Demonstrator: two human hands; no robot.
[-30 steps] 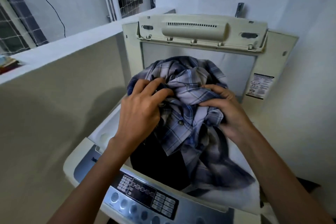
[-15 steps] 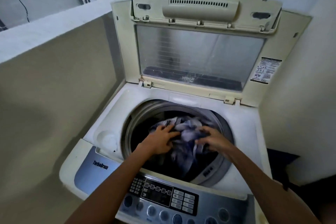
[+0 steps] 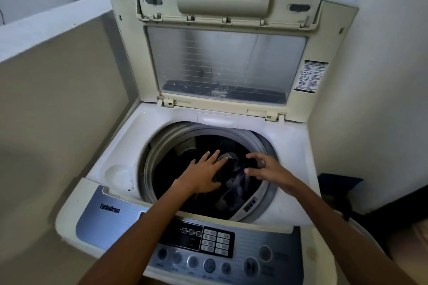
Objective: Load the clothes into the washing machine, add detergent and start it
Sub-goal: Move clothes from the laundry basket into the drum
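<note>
A pale-walled corner holds the washer (image 3: 115, 150), lid (image 3: 227, 58) raised. Since half a second ago I have let go of the shirt (image 3: 234, 183): my left hand (image 3: 203, 174) lies flat with fingers spread, my right hand (image 3: 266, 169) is loosely open above it. The shirt has sunk lower in the drum (image 3: 162, 146), a dim, crumpled plaid heap.

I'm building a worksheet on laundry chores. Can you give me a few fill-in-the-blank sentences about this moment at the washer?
1. The washing machine's lid stands ____.
2. The clothes lie inside the ____.
3. Both hands, the left hand and the right hand, are spread with fingers ____, gripping nothing.
4. The control panel sits on the side of the machine ____ to the person.

Missing words: open; drum; open; nearest
</note>
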